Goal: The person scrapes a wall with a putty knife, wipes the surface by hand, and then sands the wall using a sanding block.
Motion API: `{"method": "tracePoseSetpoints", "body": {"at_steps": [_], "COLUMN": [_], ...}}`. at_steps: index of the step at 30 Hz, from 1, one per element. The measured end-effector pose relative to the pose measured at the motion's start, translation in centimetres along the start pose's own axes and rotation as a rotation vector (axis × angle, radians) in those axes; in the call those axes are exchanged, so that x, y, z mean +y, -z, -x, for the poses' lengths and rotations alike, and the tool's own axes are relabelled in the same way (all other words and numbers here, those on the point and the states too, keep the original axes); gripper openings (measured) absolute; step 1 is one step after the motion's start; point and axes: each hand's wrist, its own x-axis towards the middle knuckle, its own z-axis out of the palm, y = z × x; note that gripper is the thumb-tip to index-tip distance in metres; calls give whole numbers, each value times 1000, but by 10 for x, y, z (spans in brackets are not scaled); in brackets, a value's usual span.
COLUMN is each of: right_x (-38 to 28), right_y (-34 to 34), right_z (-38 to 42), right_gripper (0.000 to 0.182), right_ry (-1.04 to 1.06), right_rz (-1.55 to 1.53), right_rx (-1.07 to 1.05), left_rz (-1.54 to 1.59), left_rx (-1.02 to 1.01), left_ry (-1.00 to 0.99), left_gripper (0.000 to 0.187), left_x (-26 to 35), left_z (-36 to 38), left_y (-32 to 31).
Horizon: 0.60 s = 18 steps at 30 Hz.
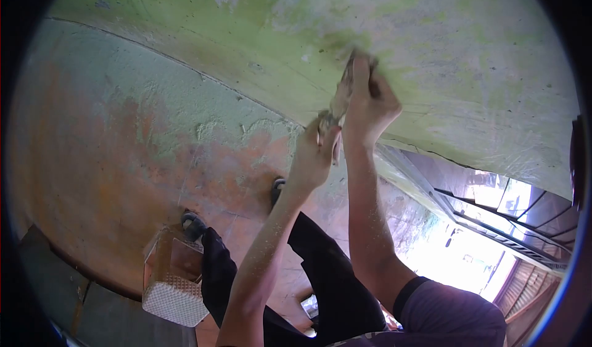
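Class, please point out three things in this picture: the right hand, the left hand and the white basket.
Right hand (369,111): head view, middle of the hand.
Left hand (312,157): head view, middle of the hand.
White basket (176,302): head view, its patterned side.

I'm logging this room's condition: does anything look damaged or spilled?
Yes. The green wall looks damaged: its colour is patchy, with greyish areas showing. Pale green debris also lies strewn over the reddish floor near the wall's base, so it looks spilled.
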Motion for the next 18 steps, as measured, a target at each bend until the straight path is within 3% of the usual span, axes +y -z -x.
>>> {"method": "tracePoseSetpoints", "body": {"at_steps": [2,5,10,13,18], "right_x": [26,-2,14,69,41], "right_y": [12,-4,-26,-40,-46], "right_z": [10,3,18,35,30], "right_gripper": [32,30,47,50,55], "right_ry": [-71,60,-42,-79,-112], "right_rz": [20,-37,-80,-78,-134], "right_rx": [-55,-22,32,-57,-41], "left_rz": [-38,-221,-377,-274,-415], "left_rx": [-35,35,68,-9,53], "left_ry": [69,-3,-83,157,26], "left_gripper": [29,32,37,36,33], "left_x": [-9,2,-20,-47,-18], "left_z": [13,2,-14,-5,-12], "left_y": [3,20,57,77,85]}}
